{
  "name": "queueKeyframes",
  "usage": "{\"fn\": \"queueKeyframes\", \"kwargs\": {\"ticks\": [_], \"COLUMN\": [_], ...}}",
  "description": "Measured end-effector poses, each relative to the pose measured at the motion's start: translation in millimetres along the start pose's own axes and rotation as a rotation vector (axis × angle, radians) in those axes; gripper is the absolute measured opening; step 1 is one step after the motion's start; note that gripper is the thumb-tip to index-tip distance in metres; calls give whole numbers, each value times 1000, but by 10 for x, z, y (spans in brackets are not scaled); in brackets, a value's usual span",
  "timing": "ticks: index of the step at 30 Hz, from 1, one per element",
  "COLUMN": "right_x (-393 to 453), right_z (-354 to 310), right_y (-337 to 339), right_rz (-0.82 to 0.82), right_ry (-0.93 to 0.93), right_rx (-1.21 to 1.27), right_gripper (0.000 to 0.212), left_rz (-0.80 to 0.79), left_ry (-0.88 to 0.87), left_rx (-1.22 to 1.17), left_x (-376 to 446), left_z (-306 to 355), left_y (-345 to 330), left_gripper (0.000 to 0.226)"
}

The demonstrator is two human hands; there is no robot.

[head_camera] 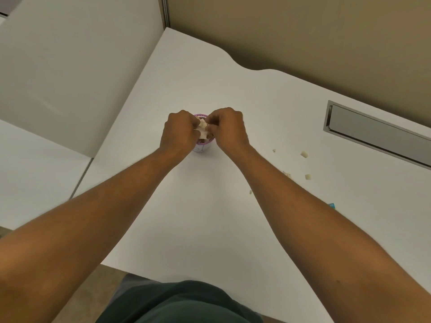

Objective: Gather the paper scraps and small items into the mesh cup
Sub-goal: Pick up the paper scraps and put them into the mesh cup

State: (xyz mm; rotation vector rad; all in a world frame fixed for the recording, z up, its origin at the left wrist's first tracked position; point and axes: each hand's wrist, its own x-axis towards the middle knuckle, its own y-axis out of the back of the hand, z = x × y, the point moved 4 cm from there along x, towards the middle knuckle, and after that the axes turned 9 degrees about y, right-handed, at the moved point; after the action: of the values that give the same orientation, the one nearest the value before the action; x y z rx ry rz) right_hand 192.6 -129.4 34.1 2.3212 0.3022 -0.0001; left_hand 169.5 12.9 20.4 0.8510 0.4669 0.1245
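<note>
A purple mesh cup (202, 148) stands in the middle of the white desk (210, 217), mostly hidden behind my hands. My left hand (179, 131) and my right hand (229, 129) meet right over its mouth, both with fingers closed on a crumpled cream paper scrap (202, 130). More paper shows inside the cup. Several small cream scraps lie loose on the desk to the right, such as one scrap (304, 154) and another scrap (308, 176). A small blue item (331, 205) peeks out beside my right forearm.
A grey metal cable tray (373, 134) is set into the desk at the right. Partition walls rise at the left and behind. The desk's wavy back edge runs along a tan wall (303, 31).
</note>
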Motion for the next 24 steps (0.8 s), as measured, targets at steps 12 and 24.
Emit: {"fn": "queueKeyframes", "kwargs": {"ticks": [12, 24], "right_x": [-2404, -3346], "right_z": [1998, 2457], "right_y": [1135, 522], "right_rz": [90, 229], "right_ry": [-640, -797], "right_rx": [-6, 112], "right_gripper": [51, 89], "left_rz": [-187, -498], "left_ry": [-542, -475], "left_rx": [156, 494], "left_x": [-1006, -1550], "left_z": [-60, 256], "left_y": [-731, -2088], "left_gripper": [27, 98]}}
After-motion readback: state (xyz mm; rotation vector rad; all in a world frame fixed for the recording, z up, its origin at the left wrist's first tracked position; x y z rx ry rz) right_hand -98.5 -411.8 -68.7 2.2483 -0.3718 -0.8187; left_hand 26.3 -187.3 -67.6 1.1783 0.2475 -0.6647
